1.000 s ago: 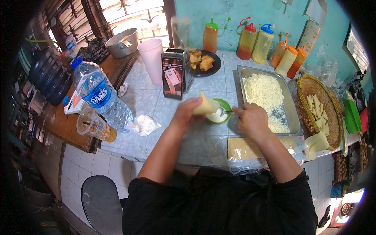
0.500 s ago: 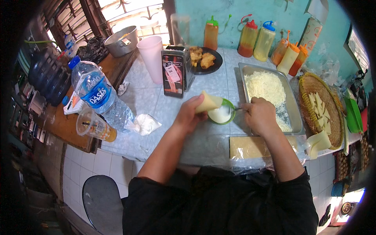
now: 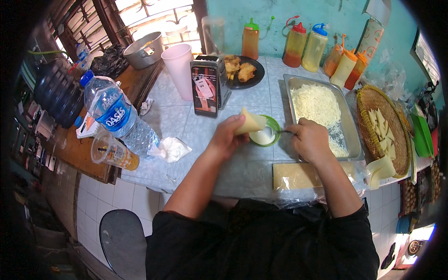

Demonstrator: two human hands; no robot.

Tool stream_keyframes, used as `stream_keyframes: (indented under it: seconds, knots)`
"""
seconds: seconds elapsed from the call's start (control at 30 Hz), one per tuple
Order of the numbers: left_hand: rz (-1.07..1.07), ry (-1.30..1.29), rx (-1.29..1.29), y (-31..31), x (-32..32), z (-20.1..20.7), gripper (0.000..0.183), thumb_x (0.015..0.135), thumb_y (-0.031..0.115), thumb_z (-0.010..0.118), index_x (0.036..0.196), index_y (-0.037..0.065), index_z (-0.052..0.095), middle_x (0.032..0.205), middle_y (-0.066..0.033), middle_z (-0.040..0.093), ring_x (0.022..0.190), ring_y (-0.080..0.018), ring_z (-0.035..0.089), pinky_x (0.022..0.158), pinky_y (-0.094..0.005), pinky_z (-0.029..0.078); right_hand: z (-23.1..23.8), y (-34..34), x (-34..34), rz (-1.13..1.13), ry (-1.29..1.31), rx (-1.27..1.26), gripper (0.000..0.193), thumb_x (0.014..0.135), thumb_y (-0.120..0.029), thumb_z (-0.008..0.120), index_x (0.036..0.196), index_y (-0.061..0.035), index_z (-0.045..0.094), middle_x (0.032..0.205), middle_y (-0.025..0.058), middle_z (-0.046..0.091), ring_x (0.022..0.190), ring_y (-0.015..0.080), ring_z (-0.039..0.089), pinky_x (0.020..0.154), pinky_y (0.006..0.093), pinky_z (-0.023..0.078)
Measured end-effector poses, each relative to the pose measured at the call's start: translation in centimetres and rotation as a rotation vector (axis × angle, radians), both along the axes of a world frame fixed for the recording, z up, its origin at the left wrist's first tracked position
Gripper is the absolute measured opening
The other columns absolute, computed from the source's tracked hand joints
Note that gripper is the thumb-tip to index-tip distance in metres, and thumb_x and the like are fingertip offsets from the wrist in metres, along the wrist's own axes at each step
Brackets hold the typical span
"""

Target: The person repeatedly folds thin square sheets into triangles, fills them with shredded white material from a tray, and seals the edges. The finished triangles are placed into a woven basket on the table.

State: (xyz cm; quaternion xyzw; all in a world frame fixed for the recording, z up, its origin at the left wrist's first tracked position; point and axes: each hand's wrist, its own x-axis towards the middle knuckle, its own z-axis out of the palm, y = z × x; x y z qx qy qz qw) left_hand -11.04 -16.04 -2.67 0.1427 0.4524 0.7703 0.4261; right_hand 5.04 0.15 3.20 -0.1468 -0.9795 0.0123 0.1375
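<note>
My left hand (image 3: 228, 133) is closed around a pale folded wrapper sheet (image 3: 252, 122), its pointed end toward the bowl. Beside it, a small green bowl (image 3: 278, 134) holds a white paste or liquid. My right hand (image 3: 310, 140) grips the handle of a spoon (image 3: 290, 132) whose head reaches over the bowl and cannot be made out well. Just beyond that hand lies a metal tray (image 3: 353, 135) of grated cheese (image 3: 317, 103). Under my right forearm, a stack of square wrapper sheets (image 3: 295, 176) rests in clear plastic.
At right, a woven basket (image 3: 400, 140) carries several folded pieces. A phone (image 3: 205, 88) leans upright ahead, near a pink cup (image 3: 178, 70) and a black plate (image 3: 257, 77) of fried food. Several sauce bottles (image 3: 294, 44) line the wall. A water bottle (image 3: 122, 114) and plastic cup (image 3: 112, 151) stand left.
The spoon's dark handle shows more beside the bowl, and the wrapper has shifted slightly right. Both hands keep their hold.
</note>
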Motion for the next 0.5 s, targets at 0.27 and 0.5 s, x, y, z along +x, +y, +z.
stream_keyframes:
  seconds: [0.27, 0.5]
  knots:
    - [-0.006, 0.002, 0.001, -0.02, 0.11, 0.11, 0.031, 0.091, 0.026, 0.053, 0.107, 0.0, 0.052, 0.092, -0.0074, 0.06, 0.075, -0.0142, 0.055, 0.064, -0.0266, 0.047, 0.07, -0.16, -0.1, -0.021, -0.044, -0.017, 0.029, 0.072, -0.011, 0.054, 0.097, -0.0159, 0.068, 0.078, 0.007, 0.057, 0.077, 0.0266, 0.06, 0.067, 0.0394, 0.048]
    - [-0.052, 0.036, 0.002, 0.03, -0.09, -0.11, 0.024, 0.089, 0.028, 0.057, 0.101, 0.007, 0.054, 0.093, -0.0031, 0.058, 0.081, -0.0124, 0.053, 0.067, -0.0262, 0.045, 0.04, 0.02, -0.14, -0.019, -0.075, -0.045, 0.031, 0.073, -0.011, 0.052, 0.099, -0.0159, 0.067, 0.078, 0.0069, 0.058, 0.079, 0.0269, 0.06, 0.068, 0.0389, 0.048]
